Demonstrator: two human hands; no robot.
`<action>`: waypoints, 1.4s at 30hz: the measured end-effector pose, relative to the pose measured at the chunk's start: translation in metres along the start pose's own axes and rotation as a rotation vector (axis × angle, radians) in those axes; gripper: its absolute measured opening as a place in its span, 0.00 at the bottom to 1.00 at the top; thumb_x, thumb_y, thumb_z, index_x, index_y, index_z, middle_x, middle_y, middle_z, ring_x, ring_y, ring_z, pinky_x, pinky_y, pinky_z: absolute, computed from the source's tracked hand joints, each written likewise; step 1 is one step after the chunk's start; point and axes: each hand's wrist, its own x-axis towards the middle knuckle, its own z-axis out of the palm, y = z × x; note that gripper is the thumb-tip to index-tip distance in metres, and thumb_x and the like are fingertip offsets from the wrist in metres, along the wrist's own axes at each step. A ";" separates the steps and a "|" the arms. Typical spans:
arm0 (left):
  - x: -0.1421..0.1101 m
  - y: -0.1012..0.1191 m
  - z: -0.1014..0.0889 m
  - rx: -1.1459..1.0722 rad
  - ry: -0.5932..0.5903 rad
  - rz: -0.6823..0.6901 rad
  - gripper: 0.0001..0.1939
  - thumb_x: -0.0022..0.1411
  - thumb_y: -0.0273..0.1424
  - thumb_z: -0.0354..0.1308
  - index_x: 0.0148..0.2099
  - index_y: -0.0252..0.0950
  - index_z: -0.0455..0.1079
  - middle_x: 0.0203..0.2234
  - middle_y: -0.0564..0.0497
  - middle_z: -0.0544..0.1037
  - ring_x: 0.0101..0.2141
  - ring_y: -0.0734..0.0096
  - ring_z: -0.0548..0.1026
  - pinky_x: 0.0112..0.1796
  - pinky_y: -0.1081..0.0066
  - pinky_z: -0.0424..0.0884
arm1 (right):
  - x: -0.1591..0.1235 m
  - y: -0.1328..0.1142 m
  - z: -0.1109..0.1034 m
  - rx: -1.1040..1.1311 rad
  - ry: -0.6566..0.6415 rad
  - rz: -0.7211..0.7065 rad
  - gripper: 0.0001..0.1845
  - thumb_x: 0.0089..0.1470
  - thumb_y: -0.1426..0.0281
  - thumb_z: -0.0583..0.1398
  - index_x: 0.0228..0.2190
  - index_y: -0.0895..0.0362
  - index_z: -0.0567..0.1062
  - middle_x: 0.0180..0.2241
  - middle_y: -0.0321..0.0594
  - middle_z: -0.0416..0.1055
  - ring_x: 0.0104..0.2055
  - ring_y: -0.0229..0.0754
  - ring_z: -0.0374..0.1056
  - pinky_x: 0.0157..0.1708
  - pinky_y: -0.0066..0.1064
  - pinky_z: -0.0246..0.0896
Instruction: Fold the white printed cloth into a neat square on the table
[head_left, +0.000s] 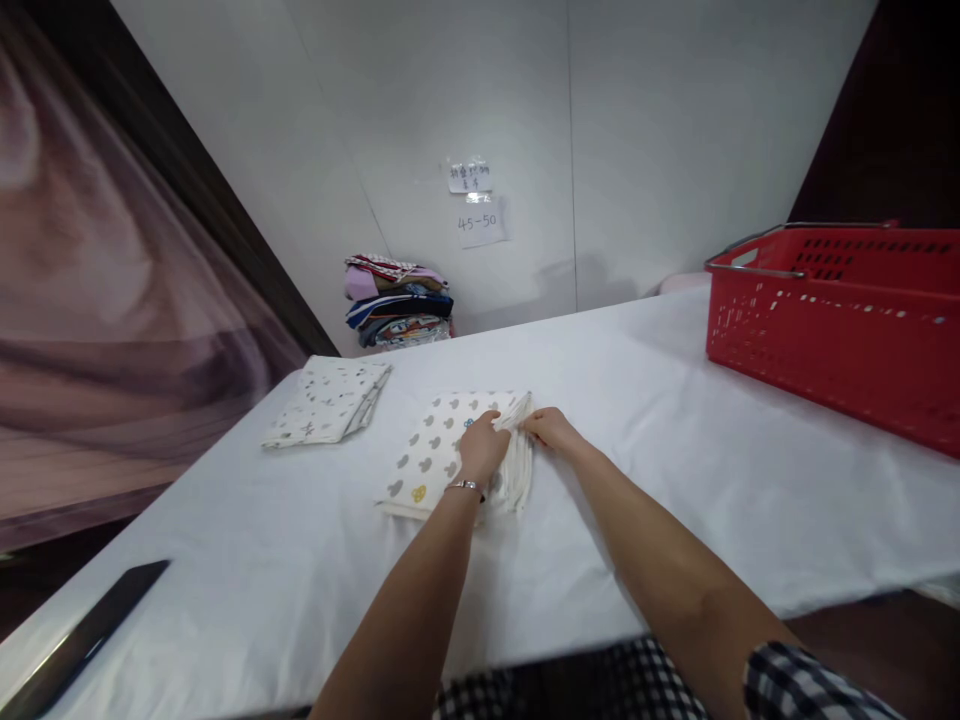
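A white folded cloth (pixel 435 440) with grey mushroom-like prints and a few coloured ones lies in the middle of the table. My left hand (pixel 484 447) rests on its right part, with thumb and fingers closed at the layered edge. At the right side of the same cloth, my right hand (pixel 555 430) pinches the loose layers near the far corner. Those layers stand partly raised and fanned between both hands. The tips of my fingers are partly hidden by the fabric.
Another folded white cloth (pixel 330 400) with small dark prints lies at the left. A red plastic basket (pixel 832 340) stands on the right of the white-covered table (pixel 637 380). Stacked folded fabrics (pixel 399 300) sit by the wall. A dark flat strip (pixel 90 630) lies at the near left.
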 end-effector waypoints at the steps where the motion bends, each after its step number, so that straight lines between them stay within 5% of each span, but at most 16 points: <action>1: 0.000 -0.001 0.000 -0.002 0.003 0.005 0.23 0.50 0.29 0.52 0.51 0.41 0.67 0.38 0.50 0.78 0.42 0.64 0.73 0.41 0.69 0.66 | 0.000 0.000 0.001 -0.006 -0.005 0.000 0.12 0.45 0.72 0.59 0.14 0.58 0.64 0.06 0.27 0.53 0.10 0.29 0.47 0.12 0.23 0.40; 15: 0.005 -0.008 0.001 -0.081 0.004 -0.010 0.24 0.48 0.30 0.55 0.50 0.41 0.68 0.41 0.50 0.77 0.42 0.66 0.73 0.41 0.71 0.65 | -0.001 0.003 0.012 -0.019 -0.194 0.102 0.16 0.45 0.69 0.61 0.13 0.58 0.63 0.08 0.29 0.57 0.09 0.28 0.49 0.10 0.23 0.37; 26: -0.003 0.000 -0.004 0.043 0.007 0.080 0.21 0.53 0.29 0.51 0.50 0.41 0.68 0.44 0.50 0.76 0.44 0.64 0.72 0.42 0.69 0.65 | 0.000 0.006 0.004 0.108 -0.227 0.119 0.12 0.41 0.72 0.58 0.15 0.57 0.59 0.09 0.26 0.54 0.10 0.27 0.48 0.11 0.22 0.34; 31: 0.000 -0.002 -0.005 0.003 -0.074 0.155 0.19 0.56 0.38 0.53 0.49 0.40 0.69 0.41 0.50 0.77 0.41 0.66 0.73 0.41 0.71 0.66 | 0.000 0.005 0.005 0.091 -0.220 0.121 0.12 0.40 0.74 0.58 0.14 0.57 0.59 0.08 0.26 0.53 0.10 0.27 0.47 0.10 0.22 0.33; 38: 0.040 -0.056 -0.036 0.172 0.133 0.061 0.23 0.60 0.43 0.47 0.52 0.36 0.67 0.50 0.45 0.71 0.52 0.61 0.65 0.51 0.67 0.60 | -0.002 0.007 0.014 0.047 -0.177 0.124 0.10 0.40 0.75 0.57 0.14 0.58 0.62 0.08 0.29 0.57 0.09 0.27 0.49 0.10 0.22 0.33; 42: 0.059 -0.094 -0.043 0.223 0.055 -0.080 0.30 0.60 0.46 0.44 0.59 0.33 0.58 0.58 0.42 0.62 0.56 0.57 0.60 0.54 0.62 0.58 | -0.004 0.004 0.020 0.066 -0.126 0.107 0.10 0.41 0.77 0.56 0.14 0.57 0.61 0.08 0.28 0.56 0.09 0.28 0.49 0.10 0.22 0.34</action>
